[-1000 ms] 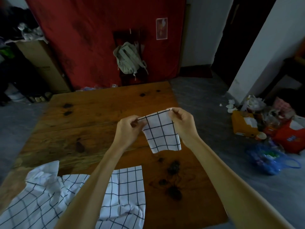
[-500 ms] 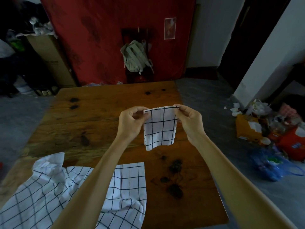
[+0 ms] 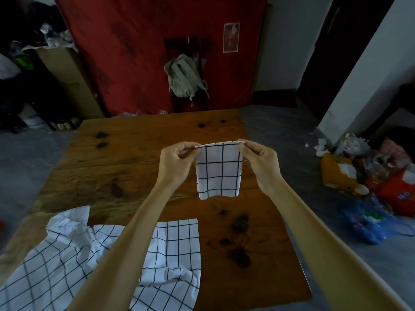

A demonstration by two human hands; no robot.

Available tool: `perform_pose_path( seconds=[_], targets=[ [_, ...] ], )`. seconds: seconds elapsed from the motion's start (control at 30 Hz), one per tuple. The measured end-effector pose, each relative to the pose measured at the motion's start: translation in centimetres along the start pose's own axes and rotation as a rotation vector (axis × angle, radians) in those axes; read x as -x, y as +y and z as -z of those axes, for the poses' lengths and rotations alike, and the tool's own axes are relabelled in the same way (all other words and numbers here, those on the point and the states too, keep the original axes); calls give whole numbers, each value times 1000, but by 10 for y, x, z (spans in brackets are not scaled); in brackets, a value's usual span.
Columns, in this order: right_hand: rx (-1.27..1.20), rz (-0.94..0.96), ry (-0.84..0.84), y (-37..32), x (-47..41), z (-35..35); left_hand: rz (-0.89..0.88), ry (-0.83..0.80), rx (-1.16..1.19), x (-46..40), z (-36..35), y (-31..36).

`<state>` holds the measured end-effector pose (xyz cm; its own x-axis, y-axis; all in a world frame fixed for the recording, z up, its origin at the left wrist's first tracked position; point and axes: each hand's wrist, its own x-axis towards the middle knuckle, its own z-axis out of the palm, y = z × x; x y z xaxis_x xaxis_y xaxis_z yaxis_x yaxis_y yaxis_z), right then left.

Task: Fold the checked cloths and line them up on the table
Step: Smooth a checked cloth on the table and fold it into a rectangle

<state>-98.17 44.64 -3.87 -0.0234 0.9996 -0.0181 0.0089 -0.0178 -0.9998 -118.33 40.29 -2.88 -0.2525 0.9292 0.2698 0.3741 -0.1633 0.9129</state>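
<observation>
big wooden surface [image 3: 139, 153], pile of loose checked cloths [image 3: 67, 261] crumpled at its near left, small folded checked cloth [image 3: 219, 170] hanging mid-air above the middle, left hand [image 3: 176, 163] and right hand [image 3: 260, 163] each pinching a top corner, no readable writing anywhere

Folded cloth [image 3: 219, 169]: thin white woven fabric, black grid lines, matt, smooth, crisp along the top fold. Unfolded cloths [image 3: 112, 254] nearer than the folded one: same checked fabric, crumpled and creased. Counter [image 3: 139, 149] beneath: warm brown wooden planks, visible grain, dark knots and stains, slight sheen. Beyond the counter, backpack [image 3: 184, 76]: pale matt canvas.
</observation>
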Motion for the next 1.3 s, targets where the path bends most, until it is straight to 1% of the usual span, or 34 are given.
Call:
perform_pose_path(
  seconds=[0.17,0.3,0.37,0.43,0.53,0.57,0.6,0.7,0.83,0.93,1.03,1.1,1.17,1.23,1.3],
  targets=[
    [32,17,0,-1,1,2,11,-11,21,-1,-1,1],
    [96,41,51,0,0,-1,26,-13,38,-2,-2,2],
    [128,57,53,-1,0,-1,-4,-50,7,-4,-2,3],
    [175,103,24,-2,2,-3,-91,-123,-129,-7,-5,6],
    [223,191,-53,-7,3,-9,-342,-199,-413,-15,-15,16],
    [235,218,-82,-9,4,-11,-405,-216,-469,-18,-19,19],
    [248,249,-104,-11,4,-12,-431,-227,-480,-20,-22,22],
    [236,317,-123,-14,4,-12,-390,-207,-373,-24,-23,26],
    [232,295,-121,-12,3,-7,-381,-151,-275,-22,-21,27],
    [305,312,-113,-10,3,-5,-347,-188,-255,-22,-23,25],
    [356,368,-135,-12,5,-9,-351,-216,-267,-21,-27,24],
    [388,407,-141,-13,5,-12,-378,-185,-262,-21,-28,24],
    [404,403,-136,-12,2,-10,-403,-123,-254,-21,-28,24],
    [452,378,-124,-6,-1,-6,-388,-46,-242,-23,-26,22],
    [522,366,-114,3,-2,-3,-357,-2,-235,-25,-22,19]
  ],
)
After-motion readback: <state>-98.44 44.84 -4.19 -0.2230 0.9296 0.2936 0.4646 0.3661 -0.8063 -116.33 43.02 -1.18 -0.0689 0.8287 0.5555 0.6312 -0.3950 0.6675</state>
